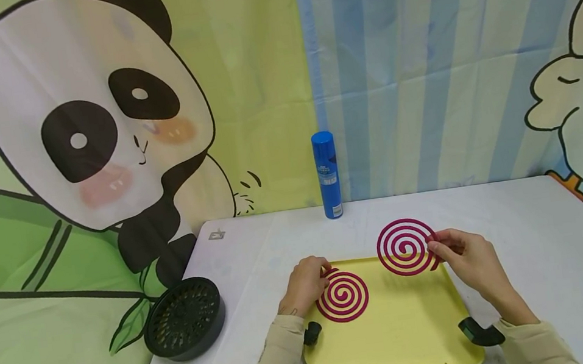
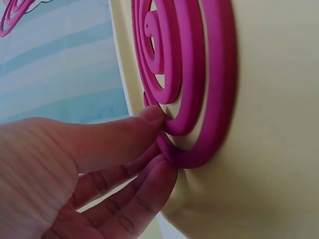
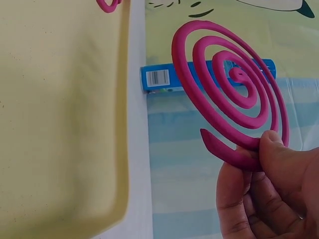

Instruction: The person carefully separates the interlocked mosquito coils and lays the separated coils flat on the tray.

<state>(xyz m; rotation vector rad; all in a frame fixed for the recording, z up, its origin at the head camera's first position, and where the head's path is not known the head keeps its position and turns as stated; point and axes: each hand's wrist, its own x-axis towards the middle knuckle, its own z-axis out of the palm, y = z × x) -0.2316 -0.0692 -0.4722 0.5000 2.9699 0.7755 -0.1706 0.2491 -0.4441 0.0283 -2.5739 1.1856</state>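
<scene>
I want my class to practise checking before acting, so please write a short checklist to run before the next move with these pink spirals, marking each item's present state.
1. Right hand pinches the raised spiral at its outer part: ok.
2. Raised spiral is held clear of the yellow tray: ok.
3. Left hand grips the other spiral at its outer edge: ok.
4. That spiral's whole underside rests on the tray: cannot tell.
5. One hand is free for another item: not ok, both hold spirals.
6. Blue can stands upright beyond the tray: ok.
</scene>
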